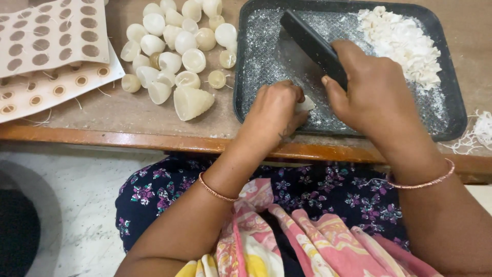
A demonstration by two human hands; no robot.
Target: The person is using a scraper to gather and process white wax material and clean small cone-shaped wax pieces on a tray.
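My left hand (274, 107) is closed on a small white wax piece (306, 104) over the near edge of a black tray (246, 61). Beside it, my right hand (369, 92) grips a flat black blade (307, 38) that slants up and left across the tray, its lower end near the wax piece. White wax shavings (402, 43) are heaped in the tray's far right corner. Fine white crumbs dust the tray floor.
A pile of several white dome-shaped wax pieces (177, 48) lies left of the tray on the wooden table (128, 110). Perforated mould sheets (48, 38) sit at the far left. Loose white wick threads (479, 131) lie at the right edge.
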